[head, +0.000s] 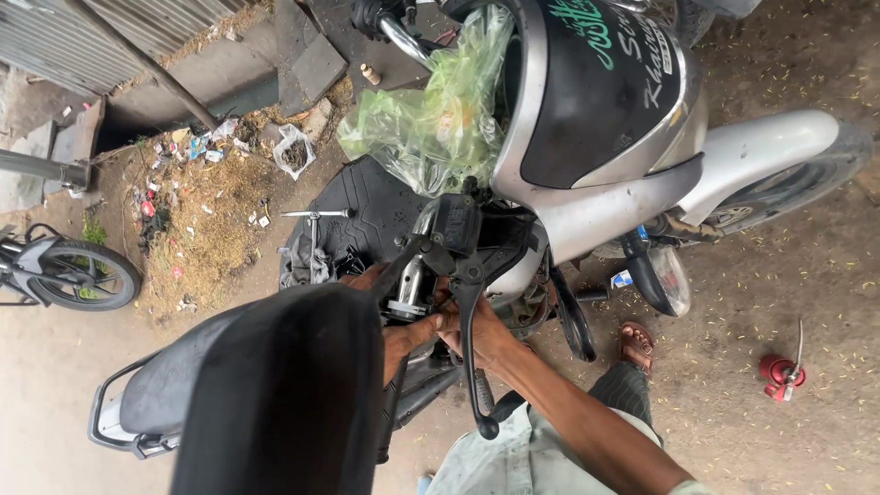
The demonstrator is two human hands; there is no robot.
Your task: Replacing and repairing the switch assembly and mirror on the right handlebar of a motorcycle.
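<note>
I look down on a silver and black motorcycle [596, 110]. A black brake lever [469, 348] with its black bracket [454, 229] hangs loose over a chrome handlebar tube [409, 286]. My left hand [408, 335] reaches out from behind the black seat [275, 394] and wraps the lower end of the chrome tube. My right hand [481, 337] comes in from the lower right and meets the left one just under the bracket. The lever crosses over its fingers, so its grip is hidden.
A green plastic bag [440, 119] covers the bike's front. A T-handle wrench [316, 215] lies on a black mat [367, 197]. A red oil can [779, 371] stands on the dirt at right, near my sandalled foot [635, 344]. Another bike's wheel [78, 275] and rubbish [202, 192] are at left.
</note>
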